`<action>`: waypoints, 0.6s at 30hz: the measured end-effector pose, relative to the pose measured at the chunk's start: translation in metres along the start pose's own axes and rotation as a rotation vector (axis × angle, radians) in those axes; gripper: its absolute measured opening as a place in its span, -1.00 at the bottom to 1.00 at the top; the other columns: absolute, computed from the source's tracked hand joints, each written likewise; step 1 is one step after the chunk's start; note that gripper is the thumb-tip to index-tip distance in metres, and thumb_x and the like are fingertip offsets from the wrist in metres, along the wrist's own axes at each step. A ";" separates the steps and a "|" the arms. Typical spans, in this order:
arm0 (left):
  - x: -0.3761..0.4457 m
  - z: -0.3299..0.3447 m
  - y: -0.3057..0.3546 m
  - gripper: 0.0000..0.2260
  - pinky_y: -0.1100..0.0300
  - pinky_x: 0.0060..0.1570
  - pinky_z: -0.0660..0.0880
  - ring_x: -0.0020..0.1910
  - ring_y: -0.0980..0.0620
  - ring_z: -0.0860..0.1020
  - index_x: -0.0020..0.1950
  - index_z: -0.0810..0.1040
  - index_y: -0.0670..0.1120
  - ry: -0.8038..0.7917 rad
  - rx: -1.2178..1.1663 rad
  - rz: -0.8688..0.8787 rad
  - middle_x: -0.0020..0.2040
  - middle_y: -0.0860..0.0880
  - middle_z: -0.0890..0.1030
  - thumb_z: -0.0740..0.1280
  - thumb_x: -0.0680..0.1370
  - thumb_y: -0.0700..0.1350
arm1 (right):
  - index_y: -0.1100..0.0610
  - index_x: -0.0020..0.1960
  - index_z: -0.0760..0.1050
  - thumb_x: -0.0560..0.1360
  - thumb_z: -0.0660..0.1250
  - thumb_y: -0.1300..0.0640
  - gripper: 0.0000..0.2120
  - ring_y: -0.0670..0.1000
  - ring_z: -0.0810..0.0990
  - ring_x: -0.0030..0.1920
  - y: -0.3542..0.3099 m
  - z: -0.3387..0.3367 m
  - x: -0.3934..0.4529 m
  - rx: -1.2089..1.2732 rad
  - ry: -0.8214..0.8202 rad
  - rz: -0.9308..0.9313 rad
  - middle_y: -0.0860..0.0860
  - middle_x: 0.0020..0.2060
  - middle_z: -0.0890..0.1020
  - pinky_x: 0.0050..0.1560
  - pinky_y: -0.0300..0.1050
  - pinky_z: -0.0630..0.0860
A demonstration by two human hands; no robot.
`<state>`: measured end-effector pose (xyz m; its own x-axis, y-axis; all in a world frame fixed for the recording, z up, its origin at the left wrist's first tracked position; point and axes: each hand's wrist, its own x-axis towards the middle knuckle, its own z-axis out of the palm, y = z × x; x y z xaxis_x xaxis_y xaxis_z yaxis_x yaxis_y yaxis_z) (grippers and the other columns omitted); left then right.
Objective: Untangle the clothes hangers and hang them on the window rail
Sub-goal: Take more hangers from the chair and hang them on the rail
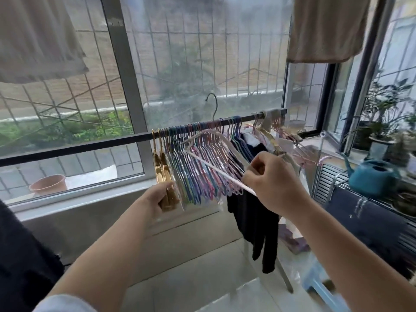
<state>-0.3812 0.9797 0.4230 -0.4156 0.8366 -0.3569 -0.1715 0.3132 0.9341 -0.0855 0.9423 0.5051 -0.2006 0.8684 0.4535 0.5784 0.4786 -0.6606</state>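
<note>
Many coloured hangers (198,154) are seen packed along the dark window rail (90,146), with two gold hangers (163,172) at their left end and dark clothes (254,212) hung just to their right. A terracotta pot (48,184) is seen outside the glass and a teal watering can (371,179) on the right ledge; what either holds cannot be told. The left hand (155,200) is raised, its fingers curled round the lower ends of the gold hangers. The right hand (273,184) is held higher, its fingers pinched together on the bar of a white hanger (216,167), which is tilted in front of the row, its dark hook above the rail. Bare rail is left open to the left of the gold hangers.
</note>
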 end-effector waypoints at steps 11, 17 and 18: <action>-0.098 -0.062 -0.051 -0.72 -0.01 0.10 0.50 0.19 -0.14 0.51 0.33 0.46 -0.10 0.193 0.073 -0.026 0.19 -0.05 0.46 0.32 0.66 -0.04 | 0.08 -0.11 0.50 0.54 0.38 0.09 -0.90 -0.02 0.51 -0.30 -0.050 0.045 -0.029 0.246 -0.257 -0.148 0.00 -0.27 0.58 -0.34 -0.17 0.37; -0.164 -0.151 -0.046 -0.78 0.13 -0.21 0.51 -0.21 -0.03 0.58 0.07 0.67 -0.18 0.306 -0.122 0.149 -0.14 -0.08 0.65 0.28 0.67 -0.08 | 0.03 0.01 0.51 0.58 0.30 0.13 -0.97 0.04 0.55 -0.22 -0.118 0.178 -0.071 0.238 -0.441 -0.229 -0.08 -0.27 0.57 -0.23 -0.07 0.45; -0.170 -0.150 -0.040 -0.74 0.11 -0.20 0.55 -0.20 -0.04 0.60 0.09 0.67 -0.18 0.274 -0.114 0.174 -0.13 -0.08 0.67 0.27 0.69 -0.04 | 0.03 0.02 0.48 0.59 0.28 0.12 -0.97 0.06 0.55 -0.19 -0.128 0.194 -0.079 0.212 -0.462 -0.232 -0.07 -0.25 0.56 -0.20 -0.05 0.43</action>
<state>-0.4379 0.7574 0.4441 -0.6691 0.7165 -0.1974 -0.1696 0.1113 0.9792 -0.2969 0.8374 0.4376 -0.6569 0.6809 0.3240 0.3153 0.6383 -0.7023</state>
